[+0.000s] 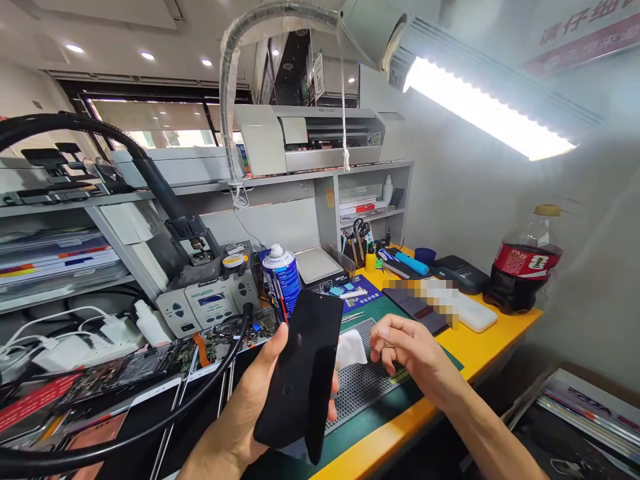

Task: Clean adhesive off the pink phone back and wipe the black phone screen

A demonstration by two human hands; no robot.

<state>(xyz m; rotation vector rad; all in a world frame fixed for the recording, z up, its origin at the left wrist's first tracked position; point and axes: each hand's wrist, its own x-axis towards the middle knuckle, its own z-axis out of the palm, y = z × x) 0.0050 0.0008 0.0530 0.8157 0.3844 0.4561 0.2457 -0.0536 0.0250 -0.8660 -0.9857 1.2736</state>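
Observation:
My left hand [255, 390] is wrapped round a black smartphone [300, 367], thumb along one edge and fingertips at the other. The phone is tilted upright, its dark glossy face toward me. To its right, my right hand [413, 350] hovers over the work mat with loosely bent fingers apart and nothing visible in them. A white cloth [353, 348] lies between the two hands on a grey perforated pad [357, 393], partly hidden by the phone. Under the pad spreads a green mat [385, 417]. Tweezers [354, 317] lie behind the cloth.
A hot-air station [210, 300] and blue spray can [281, 277] stand behind. Its black hose [175, 420] crosses phone parts at left. A dark phone [415, 307], white power bank [473, 310] and cola bottle [525, 267] are at right. A bright lamp [485, 107] hangs above.

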